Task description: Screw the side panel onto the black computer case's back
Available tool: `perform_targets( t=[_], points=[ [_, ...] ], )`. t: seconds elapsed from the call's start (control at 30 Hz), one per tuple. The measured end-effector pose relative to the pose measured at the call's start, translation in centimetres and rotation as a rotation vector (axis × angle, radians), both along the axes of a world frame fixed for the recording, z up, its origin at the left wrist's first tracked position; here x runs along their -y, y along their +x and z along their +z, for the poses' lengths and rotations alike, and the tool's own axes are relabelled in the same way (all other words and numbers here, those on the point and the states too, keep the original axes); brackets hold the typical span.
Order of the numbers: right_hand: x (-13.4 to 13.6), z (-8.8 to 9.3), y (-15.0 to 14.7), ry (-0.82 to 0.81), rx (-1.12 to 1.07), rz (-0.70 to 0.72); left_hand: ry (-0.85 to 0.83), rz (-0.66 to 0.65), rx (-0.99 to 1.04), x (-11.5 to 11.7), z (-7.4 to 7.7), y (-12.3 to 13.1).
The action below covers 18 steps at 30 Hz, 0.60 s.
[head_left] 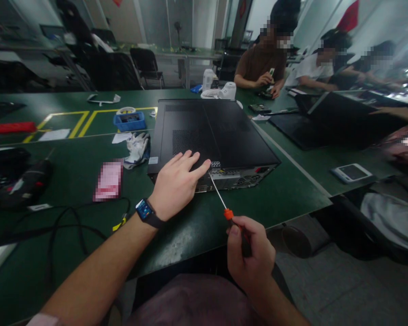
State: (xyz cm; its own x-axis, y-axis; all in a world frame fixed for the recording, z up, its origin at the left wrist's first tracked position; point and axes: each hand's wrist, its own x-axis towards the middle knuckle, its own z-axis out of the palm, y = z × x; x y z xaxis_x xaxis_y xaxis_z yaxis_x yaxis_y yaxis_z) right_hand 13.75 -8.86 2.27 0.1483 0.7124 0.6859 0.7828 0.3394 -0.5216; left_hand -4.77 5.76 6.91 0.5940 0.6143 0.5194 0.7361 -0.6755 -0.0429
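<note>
A black computer case (197,122) lies flat on the green table, its rear panel with ports and a fan grille facing me. My left hand (177,183) rests on the near edge of the case's top, fingers spread. In my right hand (251,249) is a screwdriver (228,213) with an orange and dark handle, gripped between thumb and fingers. Its thin metal shaft points up and away, and the tip meets the upper edge of the rear panel, close to my left index finger. Whether a screw sits at the tip is too small to tell.
Left of the case are a blue bin (129,121), grey-white gloves (137,149), a pink packet (109,180), a power drill (29,181) and black cables. A phone (352,173) lies at right. Across the table a person in a brown shirt (258,68) handles a small part.
</note>
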Motion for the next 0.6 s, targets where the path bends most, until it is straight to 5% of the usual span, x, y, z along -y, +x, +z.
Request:
perform_targets(
  t=[0.6],
  points=[
    [-0.11,0.64,-0.17,-0.033,-0.082,0.027,0.008,0.038,0.14,-0.18,-0.34,0.72]
  ],
)
